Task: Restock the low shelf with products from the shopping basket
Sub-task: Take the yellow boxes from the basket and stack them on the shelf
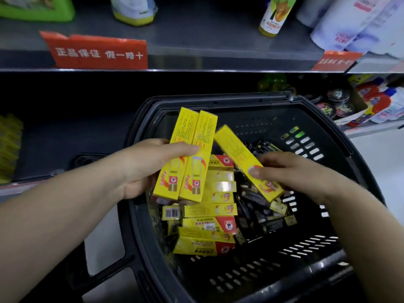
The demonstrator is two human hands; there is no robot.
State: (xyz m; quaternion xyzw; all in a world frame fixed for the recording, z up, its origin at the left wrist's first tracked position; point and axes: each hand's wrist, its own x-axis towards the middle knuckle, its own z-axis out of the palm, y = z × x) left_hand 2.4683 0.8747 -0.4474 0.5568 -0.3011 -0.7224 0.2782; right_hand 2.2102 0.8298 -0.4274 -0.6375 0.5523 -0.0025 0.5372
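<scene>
Forearms come in from both lower corners over the near rim of a black slotted basket [218, 287] set in front of the shelves. Inside it, along the left side, lies a stack [207, 228] of yellow boxes, at least six, flat and crosswise. Right of them in the basket sits a loose heap of dark boxes [258, 211], too jumbled to count.

Above the basket's left half the left grip [150, 165] is curled round a pair [190, 154] of the same yellow boxes. They are held side by side, thumb across their fronts, far ends pointing up and away. Above the basket's middle the right grip [290, 173] pinches a single box [238, 154], also yellow, near its lower end with the thumb on top. That box slants up to the left, its tip just beside the pair.

Behind and left of the basket runs the low shelf [65, 138], dark, with yellow packs [8, 147] at its far left. Right of the basket's far corner stand round dark tins [334, 103] and red-and-white pouches [380, 103].

Above the basket, the upper shelf [196, 40] bears two red labels [98, 52] on its edge. On it are a green tray [37, 7], a white jar [133, 9], one yellow bottle [275, 14] and white packs [354, 25].
</scene>
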